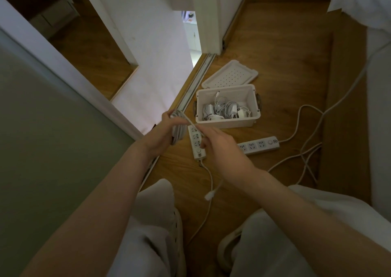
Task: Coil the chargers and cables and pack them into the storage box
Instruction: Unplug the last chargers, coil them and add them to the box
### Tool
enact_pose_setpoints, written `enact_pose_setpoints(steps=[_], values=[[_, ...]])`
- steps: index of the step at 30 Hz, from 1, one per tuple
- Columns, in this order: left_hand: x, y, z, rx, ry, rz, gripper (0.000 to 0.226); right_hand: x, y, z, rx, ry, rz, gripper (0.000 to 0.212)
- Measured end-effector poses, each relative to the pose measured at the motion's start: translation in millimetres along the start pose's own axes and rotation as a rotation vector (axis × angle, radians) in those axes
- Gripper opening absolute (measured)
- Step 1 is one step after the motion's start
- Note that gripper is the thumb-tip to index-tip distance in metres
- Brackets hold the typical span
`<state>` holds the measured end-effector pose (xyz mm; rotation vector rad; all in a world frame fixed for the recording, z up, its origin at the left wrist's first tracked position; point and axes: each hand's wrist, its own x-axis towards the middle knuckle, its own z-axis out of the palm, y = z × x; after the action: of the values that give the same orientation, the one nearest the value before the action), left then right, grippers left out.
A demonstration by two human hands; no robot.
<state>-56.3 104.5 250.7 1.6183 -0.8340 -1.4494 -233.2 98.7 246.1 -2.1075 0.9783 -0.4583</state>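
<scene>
Left hand grips a coil of white cable; right hand pinches its loose strand at three o'clock. Storage box, chargers inside, sits on the floor at one o'clock, lid beyond.

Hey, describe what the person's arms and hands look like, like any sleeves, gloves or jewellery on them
Both forearms are bare right up to the bottom edge of the picture, so no sleeve shows. The left hand and the right hand wear no gloves, and no watch, bracelet or ring is visible on either, though the dim light could hide small details.
</scene>
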Motion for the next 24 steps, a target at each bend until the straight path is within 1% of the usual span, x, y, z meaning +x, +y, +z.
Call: enact_pose_setpoints(steps=[2, 3, 4, 5, 8, 10, 12, 15, 18, 19, 21, 23, 24], values=[[0.2, 2.5, -5.4, -0.186, -0.010, 0.061, 0.036, 0.5, 2.4, 3.9, 0.002, 0.001, -0.022, 0.061], [-1.2, 4.5, -6.9, -0.267, -0.006, 0.064, 0.021, 0.9, 3.7, 5.0, 0.003, -0.002, -0.026, 0.060], [-2.4, 6.5, -6.8, -0.315, 0.002, 0.058, 0.014, 1.4, 5.3, 5.4, 0.006, -0.003, -0.027, 0.059], [-3.8, 8.8, -3.7, -0.323, 0.009, 0.050, 0.011, 1.9, 6.8, 5.5, 0.011, -0.008, -0.029, 0.058], [-6.5, 12.7, 11.3, -0.200, 0.101, 0.034, 0.016, 3.5, 8.0, 8.3, -0.016, -0.077, -0.053, 0.058], [-8.2, 15.1, 23.8, -0.173, 0.164, 0.050, 0.018, 3.9, 9.1, 12.8, -0.021, -0.116, -0.076, 0.058], [-8.2, 15.9, 30.9, -0.291, 0.204, 0.055, 0.017, 4.4, 11.1, 14.9, 0.016, -0.126, -0.079, 0.055], [-7.7, 17.1, 33.9, -0.527, 0.187, 0.041, 0.019, 6.4, 13.4, 9.2, 0.045, -0.146, -0.062, 0.048], [-7.4, 17.4, 33.2, -0.675, 0.184, 0.034, 0.029, 10.4, 18.3, -1.3, 0.013, -0.157, -0.019, 0.036], [-7.5, 17.6, 33.0, -0.711, 0.195, 0.027, 0.032, 11.3, 20.2, -4.1, -0.032, -0.159, -0.008, 0.031], [-7.7, 18.5, 33.2, -0.736, 0.214, 0.021, 0.033, 13.9, 24.2, -7.1, -0.195, -0.134, -0.001, 0.024], [-8.5, 20.2, 36.7, -0.731, 0.222, 0.009, 0.033, 15.4, 27.0, -6.7, -0.345, -0.057, 0.004, 0.020], [-8.3, 20.5, 37.7, -0.718, 0.228, 0.005, 0.034, 15.8, 26.9, -6.7, -0.354, -0.026, 0.034, 0.017]])
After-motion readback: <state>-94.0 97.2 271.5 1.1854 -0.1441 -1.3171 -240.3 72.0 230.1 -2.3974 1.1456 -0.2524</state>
